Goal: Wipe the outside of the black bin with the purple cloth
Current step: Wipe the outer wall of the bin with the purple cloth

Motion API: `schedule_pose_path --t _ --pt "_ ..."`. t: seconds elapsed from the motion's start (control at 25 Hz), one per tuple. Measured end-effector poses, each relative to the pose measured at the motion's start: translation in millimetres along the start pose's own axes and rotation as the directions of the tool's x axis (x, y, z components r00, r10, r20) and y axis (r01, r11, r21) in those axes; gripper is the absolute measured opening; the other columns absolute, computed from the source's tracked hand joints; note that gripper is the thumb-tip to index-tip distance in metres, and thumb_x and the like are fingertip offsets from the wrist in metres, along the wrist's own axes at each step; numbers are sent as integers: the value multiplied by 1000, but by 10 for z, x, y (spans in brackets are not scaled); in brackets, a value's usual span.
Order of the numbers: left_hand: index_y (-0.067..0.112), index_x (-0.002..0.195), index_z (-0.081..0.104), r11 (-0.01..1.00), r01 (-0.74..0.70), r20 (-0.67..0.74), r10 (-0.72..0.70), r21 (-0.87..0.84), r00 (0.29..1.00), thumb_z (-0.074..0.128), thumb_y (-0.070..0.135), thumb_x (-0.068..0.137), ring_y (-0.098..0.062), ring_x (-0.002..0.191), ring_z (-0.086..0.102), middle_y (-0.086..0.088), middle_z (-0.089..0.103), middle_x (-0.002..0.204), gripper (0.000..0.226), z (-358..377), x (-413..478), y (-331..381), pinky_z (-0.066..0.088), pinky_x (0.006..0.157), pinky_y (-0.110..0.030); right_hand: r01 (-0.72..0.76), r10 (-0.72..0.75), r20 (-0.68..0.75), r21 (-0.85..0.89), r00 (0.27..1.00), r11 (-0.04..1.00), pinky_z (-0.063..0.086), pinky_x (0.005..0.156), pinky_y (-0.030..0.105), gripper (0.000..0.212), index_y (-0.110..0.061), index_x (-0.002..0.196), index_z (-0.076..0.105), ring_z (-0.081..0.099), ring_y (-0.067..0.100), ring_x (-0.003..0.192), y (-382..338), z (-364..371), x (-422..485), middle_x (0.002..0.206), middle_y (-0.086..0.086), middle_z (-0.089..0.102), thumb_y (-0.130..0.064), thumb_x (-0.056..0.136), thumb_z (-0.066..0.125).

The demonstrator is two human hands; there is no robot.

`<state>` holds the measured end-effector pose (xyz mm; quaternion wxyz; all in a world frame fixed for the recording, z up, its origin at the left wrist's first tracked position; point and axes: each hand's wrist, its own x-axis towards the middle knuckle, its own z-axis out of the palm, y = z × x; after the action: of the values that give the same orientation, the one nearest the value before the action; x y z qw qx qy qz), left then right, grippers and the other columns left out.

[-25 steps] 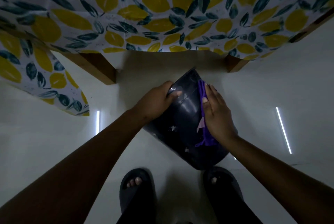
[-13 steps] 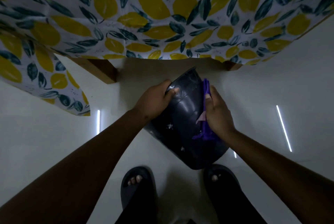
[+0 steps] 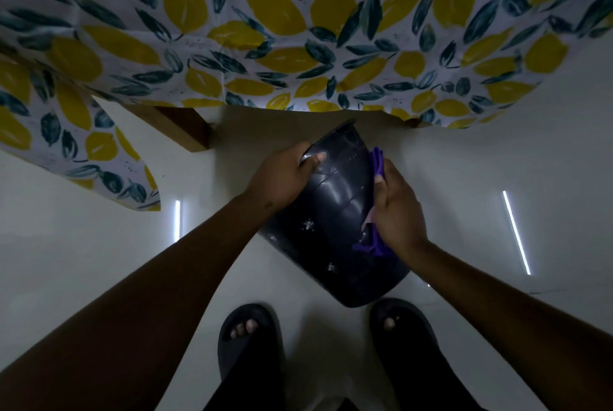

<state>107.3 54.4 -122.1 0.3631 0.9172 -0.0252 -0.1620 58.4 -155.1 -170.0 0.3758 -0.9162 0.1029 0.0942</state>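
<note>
The black bin (image 3: 335, 211) is held tilted above the white floor, its rounded end close to my feet and its far end pointing under the table. My left hand (image 3: 282, 178) grips its left side, thumb on the glossy wall. My right hand (image 3: 396, 211) presses the purple cloth (image 3: 376, 162) flat against the bin's right side; cloth ends stick out above my fingers and below my palm. Pale specks dot the bin's lower wall.
A table with a lemon-and-leaf patterned cloth (image 3: 298, 29) overhangs just beyond the bin, its wooden leg (image 3: 179, 128) to the left. My feet in black slides (image 3: 248, 341) stand right below the bin. Light strips reflect on the glossy floor (image 3: 515, 231).
My right hand with the cloth has slid from the bin's upper face round toward its right side. The left hand's grip and the bin's tilt are about the same.
</note>
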Motion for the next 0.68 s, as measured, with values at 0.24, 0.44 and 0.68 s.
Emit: schedule_pose_path --t 0.24,0.44,0.68 --pt "18 101 59 998 28 -5 -27 52 1000 43 46 95 -27 95 64 -8 70 101 33 18 75 5 48 80 -35 493 -467 188 -502 864 711 24 112 50 61 -23 154 12 12 31 148 -174 225 -635 163 -1 11 -42 98 27" --pt "16 104 58 998 5 27 -3 -62 1000 47 43 95 -19 90 63 -4 69 97 31 -73 -11 8 49 81 -35 179 -184 -13 -181 983 967 35 109 52 55 -21 151 22 28 24 143 -171 101 -126 158 1 28 -42 99 19" --pt "31 83 58 985 123 22 -121 -119 992 46 46 95 -12 79 60 9 63 78 23 -126 -359 -250 43 68 -25 191 -193 -3 -130 981 973 31 114 49 54 -20 151 20 24 24 146 -119 102 -101 158 3 27 -38 101 24"
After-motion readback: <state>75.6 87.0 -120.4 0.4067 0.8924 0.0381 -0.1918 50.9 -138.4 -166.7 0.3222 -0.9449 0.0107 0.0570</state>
